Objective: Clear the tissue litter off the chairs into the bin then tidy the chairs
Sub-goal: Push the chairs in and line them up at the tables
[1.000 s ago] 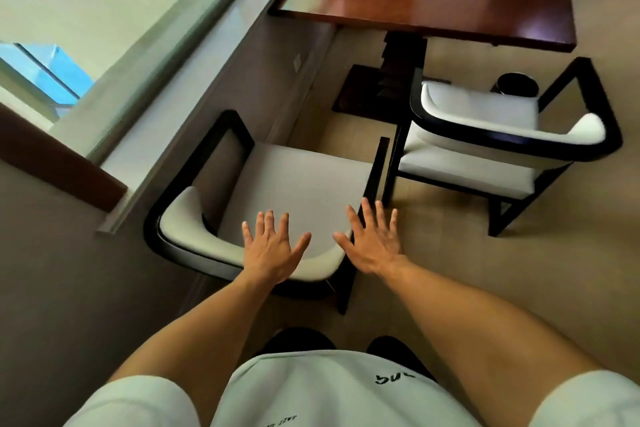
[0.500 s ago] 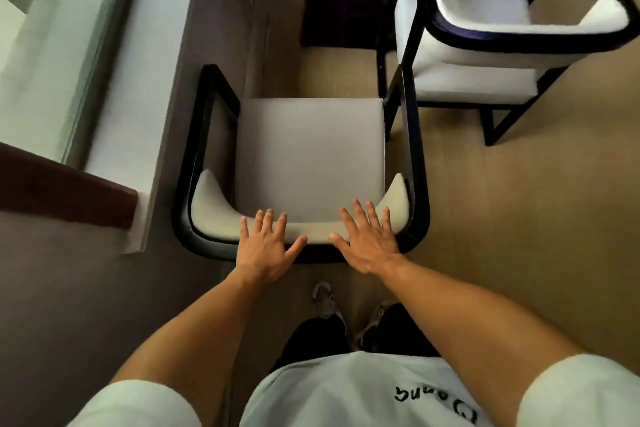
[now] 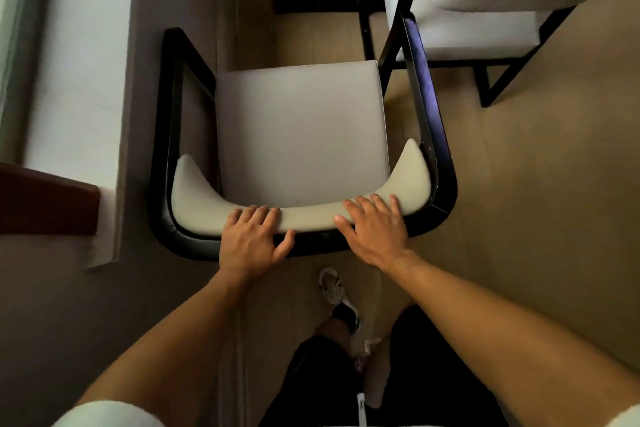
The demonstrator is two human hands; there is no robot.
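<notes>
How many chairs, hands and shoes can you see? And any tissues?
Chairs: 2, the near chair and the far chair
Hands: 2, left hand, right hand
Shoes: 1, a shoe
Tissues: 0
Total: 5

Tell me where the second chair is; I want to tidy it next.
Head view, upper right: the second chair stands just beyond the near chair, right of it.
</notes>
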